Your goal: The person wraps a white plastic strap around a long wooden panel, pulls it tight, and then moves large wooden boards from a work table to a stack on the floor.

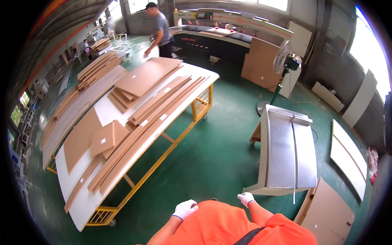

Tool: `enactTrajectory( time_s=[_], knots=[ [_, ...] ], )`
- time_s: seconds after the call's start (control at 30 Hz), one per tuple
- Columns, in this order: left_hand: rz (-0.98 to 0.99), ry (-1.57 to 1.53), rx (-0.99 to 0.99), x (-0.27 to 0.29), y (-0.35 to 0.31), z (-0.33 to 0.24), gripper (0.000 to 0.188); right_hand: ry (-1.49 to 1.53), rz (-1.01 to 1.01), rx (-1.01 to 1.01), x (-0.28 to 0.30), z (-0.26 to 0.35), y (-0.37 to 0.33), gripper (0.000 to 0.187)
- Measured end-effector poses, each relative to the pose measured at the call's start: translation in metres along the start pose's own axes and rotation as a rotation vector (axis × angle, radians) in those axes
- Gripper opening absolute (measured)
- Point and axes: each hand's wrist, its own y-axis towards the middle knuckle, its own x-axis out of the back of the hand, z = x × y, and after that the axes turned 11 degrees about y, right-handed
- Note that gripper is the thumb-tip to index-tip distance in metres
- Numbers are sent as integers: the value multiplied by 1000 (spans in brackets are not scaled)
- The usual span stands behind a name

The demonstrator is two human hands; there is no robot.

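My left hand (185, 209), in a white knit glove, is at the front of my orange top (216, 218) with its fingers loosely curled. Nothing shows in it. In a matching glove, my right hand (245, 199) is just below the near left corner of a metal-topped machine table (281, 155). Its fingers are bent in and no object can be seen in them; whether it touches the corner I cannot tell. To the left stands a yellow-framed cart (163, 153) with a white top, bearing brown panels (149, 75) and long narrow strips (134, 151).
Beyond the cart a person (160, 32) in a grey shirt and dark cap stands near a long machine (212, 32). A pedestal fan (281, 61) is behind the metal table. Brown boards (330, 212) lie at lower right; white panels (349, 157) lie by the right wall.
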Motion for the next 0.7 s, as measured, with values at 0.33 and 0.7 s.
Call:
enactTrajectory(
  time_s=[0.33,0.7],
  knots=[
    [194,213,-275,55,141,-41,43,177,-149,-58,8,-13,46,55],
    [347,465,-452,183,335,-66,43,646,-474,-595,-45,46,-29,27]
  ],
)
